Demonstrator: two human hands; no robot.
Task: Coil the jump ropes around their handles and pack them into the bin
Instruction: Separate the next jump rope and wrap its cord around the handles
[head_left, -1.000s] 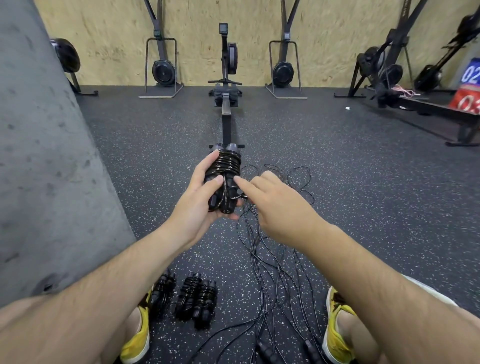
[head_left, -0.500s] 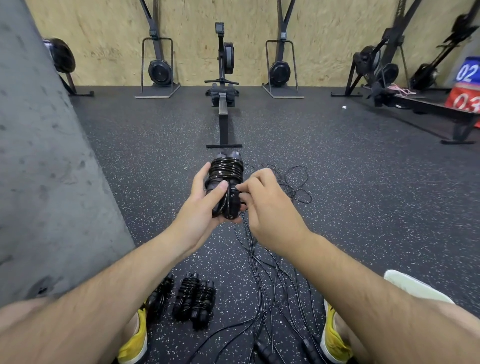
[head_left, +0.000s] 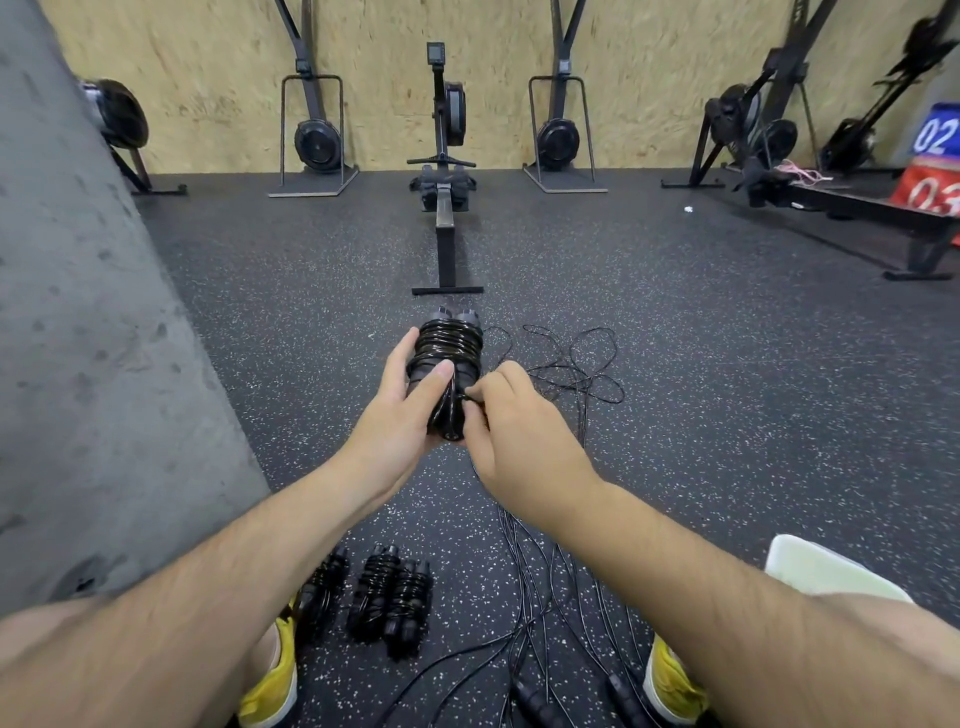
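While gripping the coiled rope (head_left: 448, 345) at centre frame in the curled left hand (head_left: 397, 421), pinching a strand (head_left: 469, 397) against it with the right hand (head_left: 519, 447); likely risking coils springing loose on a slip, or snagging the tangled ropes (head_left: 571, 364) at 3 o'clock.

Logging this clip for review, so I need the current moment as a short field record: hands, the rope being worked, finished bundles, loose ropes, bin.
left hand: grips the coiled jump rope, thumb across its wraps
right hand: pinches the rope's loose end beside the coil
finished bundles: three, lying on the floor beside the left yellow shoe
loose ropes: tangled on the floor, under and beyond the right hand
bin: not in view
background: rowing machine straight ahead
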